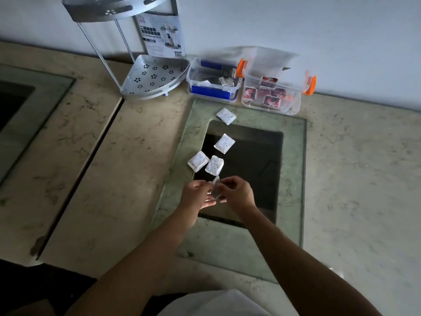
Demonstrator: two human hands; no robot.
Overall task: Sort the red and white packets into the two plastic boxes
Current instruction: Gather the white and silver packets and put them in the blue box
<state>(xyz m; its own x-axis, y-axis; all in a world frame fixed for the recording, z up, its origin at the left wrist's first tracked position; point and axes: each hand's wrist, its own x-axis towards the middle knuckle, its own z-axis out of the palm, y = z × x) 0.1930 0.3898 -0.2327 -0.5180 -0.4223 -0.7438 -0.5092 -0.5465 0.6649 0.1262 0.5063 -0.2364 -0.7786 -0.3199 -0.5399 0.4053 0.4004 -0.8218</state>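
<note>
Both forearms reached forward; left hand (197,195) and right hand (237,192) met, fingers apparently pinching a small packet (216,192) between them.

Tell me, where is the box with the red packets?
In the head view, the clear plastic box with orange handles sits by the wall, right of the blue-handled clear box.

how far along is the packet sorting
Done: red packets fill the orange-latched clear plastic box; a few white ones lie in the blue-handled clear box. In hand: both hands, left and right, hold one pale packet. Left: four white packets on the glass panel.
</note>
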